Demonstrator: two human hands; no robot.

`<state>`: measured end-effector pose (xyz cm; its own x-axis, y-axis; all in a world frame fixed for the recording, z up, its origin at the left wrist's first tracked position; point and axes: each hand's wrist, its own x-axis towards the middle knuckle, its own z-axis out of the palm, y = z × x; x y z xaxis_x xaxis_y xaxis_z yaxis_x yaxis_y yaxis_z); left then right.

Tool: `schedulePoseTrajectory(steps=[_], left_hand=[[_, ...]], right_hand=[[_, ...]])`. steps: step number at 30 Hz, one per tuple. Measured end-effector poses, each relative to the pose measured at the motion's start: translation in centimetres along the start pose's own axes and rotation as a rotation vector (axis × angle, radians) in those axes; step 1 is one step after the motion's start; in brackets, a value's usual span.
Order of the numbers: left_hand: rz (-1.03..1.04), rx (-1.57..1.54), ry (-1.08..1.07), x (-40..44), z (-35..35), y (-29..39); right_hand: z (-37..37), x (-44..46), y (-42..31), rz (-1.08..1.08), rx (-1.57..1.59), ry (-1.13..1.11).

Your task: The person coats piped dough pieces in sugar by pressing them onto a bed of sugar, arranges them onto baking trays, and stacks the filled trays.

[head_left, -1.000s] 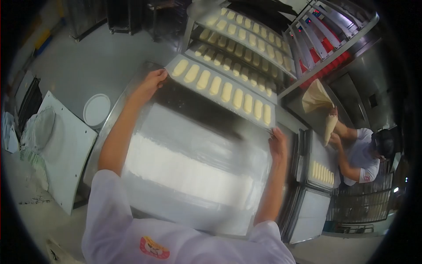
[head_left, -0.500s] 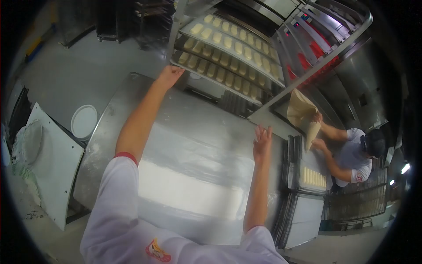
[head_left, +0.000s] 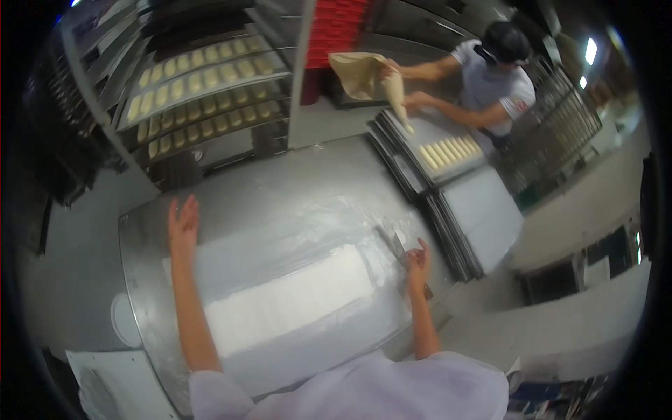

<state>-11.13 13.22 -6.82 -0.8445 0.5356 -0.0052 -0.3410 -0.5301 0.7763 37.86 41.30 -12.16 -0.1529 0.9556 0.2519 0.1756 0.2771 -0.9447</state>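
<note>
My left hand (head_left: 184, 222) is open, fingers spread, above the far left part of the steel table (head_left: 294, 168). It holds nothing. Over the table's right side, my right hand (head_left: 418, 263) has its thumb and forefinger apart. Directly beneath it is a flat metal-bladed tool (head_left: 397, 246), perhaps a spatula or knife, with its dark handle end showing beside my wrist. Whether my fingers touch the tool is unclear. Between my arms lies a long white rectangular sheet (head_left: 294, 297), which looks like dough, surrounded by whitish dusting.
A rack (head_left: 297, 91) at the back left holds trays of pale oblong pieces (head_left: 203, 78). At the right, a co-worker (head_left: 483, 91) squeezes a piping bag (head_left: 394, 91) over a tray (head_left: 458, 168) with piped strips. Stacked trays (head_left: 483, 213) adjoin the table. A white round lid (head_left: 124, 318) is at lower left.
My view has turned right. My left hand has come away from the rack's tray edge to above the table. My right hand has lowered over the bladed tool, which now shows.
</note>
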Motion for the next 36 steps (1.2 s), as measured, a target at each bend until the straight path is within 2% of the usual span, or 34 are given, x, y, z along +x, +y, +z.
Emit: schedulePoseTrajectory(steps=[2,5,8,12,14,16,17,18,20,22,23,24,25,26,29,36], left_hand=[[0.013,0.095,-0.050,-2.8,0.0,-2.6],[-0.061,0.231,-0.091,-7.2,1.5,-5.1],[-0.049,0.434,-0.078,-12.5,7.5,-4.5],[-0.069,0.640,-0.151,-16.4,11.1,-5.6],[0.001,0.830,-0.303,-17.8,11.8,-8.0],[0.016,1.039,-0.399,-19.5,14.5,-10.1],[0.022,1.097,-0.436,-20.6,16.6,-11.0],[0.025,1.156,-0.471,-22.0,18.7,-12.0],[0.180,1.272,-0.612,-24.0,20.8,-15.5],[0.193,1.481,-0.748,-26.1,23.3,-18.3],[0.198,1.493,-0.728,-26.9,24.2,-19.6],[0.209,1.535,-0.796,-27.6,25.1,-20.9],[0.216,1.576,-0.863,-28.3,26.1,-22.0],[0.217,1.587,-0.834,-28.9,27.1,-22.9],[0.178,1.671,-1.024,-30.7,28.5,-25.2],[0.118,1.795,-0.950,-32.6,30.4,-26.5]], right_hand=[[-3.5,-2.6,0.8,0.054,-0.115,0.090],[-7.1,-4.7,1.9,0.006,-0.179,0.215],[-10.0,-4.8,2.9,-0.017,-0.279,0.268],[-11.8,-2.5,3.9,-0.020,-0.275,0.156],[-12.6,-0.9,4.7,-0.039,-0.279,0.093],[-13.0,0.7,5.9,-0.211,-0.482,-0.001],[-13.7,1.5,6.2,-0.184,-0.443,-0.098],[-14.1,2.3,6.4,-0.176,-0.433,-0.098],[-14.8,3.7,6.8,-0.340,-0.540,-0.243],[-15.4,4.9,6.7,-0.356,-0.525,-0.291],[-15.7,5.4,6.6,-0.389,-0.536,-0.357],[-15.9,5.9,6.8,-0.425,-0.549,-0.421],[-15.8,6.3,7.2,-0.509,-0.497,-0.382],[-16.0,6.5,7.6,-0.464,-0.467,-0.414],[-16.0,6.7,8.1,-0.426,-0.524,-0.478],[-16.2,7.3,7.7,-0.321,-0.409,-0.489]])
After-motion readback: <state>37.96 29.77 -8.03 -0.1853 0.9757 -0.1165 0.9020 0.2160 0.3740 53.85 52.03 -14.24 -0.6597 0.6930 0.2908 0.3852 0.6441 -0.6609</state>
